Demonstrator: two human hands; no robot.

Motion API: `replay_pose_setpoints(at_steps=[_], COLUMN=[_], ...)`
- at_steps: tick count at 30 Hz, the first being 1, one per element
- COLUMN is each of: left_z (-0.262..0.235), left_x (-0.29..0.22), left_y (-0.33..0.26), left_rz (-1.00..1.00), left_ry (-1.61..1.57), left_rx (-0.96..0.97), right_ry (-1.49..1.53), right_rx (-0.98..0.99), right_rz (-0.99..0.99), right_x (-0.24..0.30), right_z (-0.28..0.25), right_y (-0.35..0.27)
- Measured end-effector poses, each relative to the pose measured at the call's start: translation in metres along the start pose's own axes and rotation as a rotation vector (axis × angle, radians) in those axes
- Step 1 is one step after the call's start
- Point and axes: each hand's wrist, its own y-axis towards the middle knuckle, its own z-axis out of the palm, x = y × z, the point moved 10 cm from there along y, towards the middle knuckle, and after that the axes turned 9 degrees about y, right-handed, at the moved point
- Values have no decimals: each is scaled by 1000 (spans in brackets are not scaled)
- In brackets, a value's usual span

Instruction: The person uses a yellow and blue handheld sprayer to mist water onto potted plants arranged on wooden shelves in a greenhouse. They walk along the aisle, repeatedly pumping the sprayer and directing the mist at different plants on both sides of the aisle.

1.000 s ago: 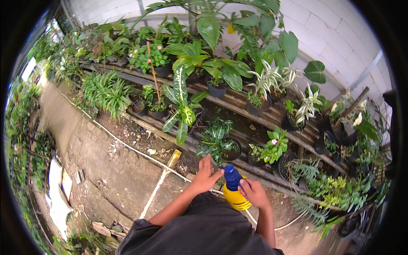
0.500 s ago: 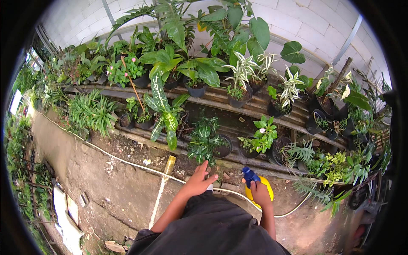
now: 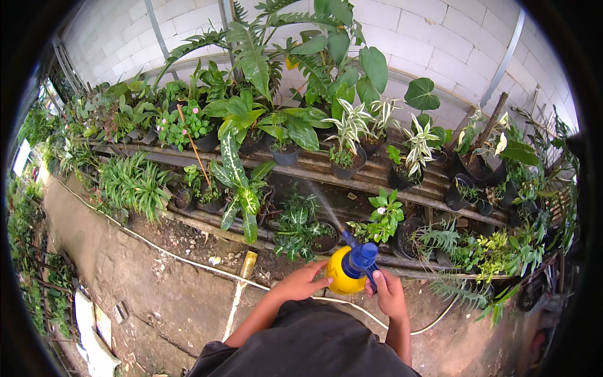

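A yellow pump sprayer (image 3: 342,279) with a blue top is up in front of my body. My right hand (image 3: 391,294) is wrapped round its blue handle. At the bottle's left side my left hand (image 3: 300,284) holds its yellow wall with the fingers. From the blue nozzle a fine mist (image 3: 323,200) streams up and to the left. It passes over the dark pot (image 3: 325,237) beside a leafy plant with pale-veined leaves (image 3: 295,226) on the lower shelf. A pink-flowered plant (image 3: 384,217) stands just behind the sprayer.
Potted plants crowd the stepped shelf (image 3: 389,182) before a white block wall (image 3: 427,31). A pale hose (image 3: 182,237) runs along the dirt floor, crossing a narrow pole (image 3: 242,279). White sacking (image 3: 94,327) lies at the lower left.
The sprayer has risen from low on my right and moved left to my front. My left hand, spread and free before, now holds its side. Mist now leaves the nozzle.
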Motion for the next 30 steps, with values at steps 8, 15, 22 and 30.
replay_pose_setpoints(at_steps=[8, 15, 22, 30], left_z=[-31, -11, 1, 7], left_x=[-9, 15, 10, -31], left_y=[-16, -12, 6, 26], left_rz=[-99, -132, -63, 117], left_ry=[-38, -8, 91, 55], left_rx=[-80, 7, 132, 111], right_ry=[314, -118, 320, 108], right_rx=[-162, -75, -431, -247], right_rz=[-181, -71, -87, -113], right_x=[24, 14, 22, 51], right_z=[23, 29, -22, 5], right_y=[18, 23, 2, -4])
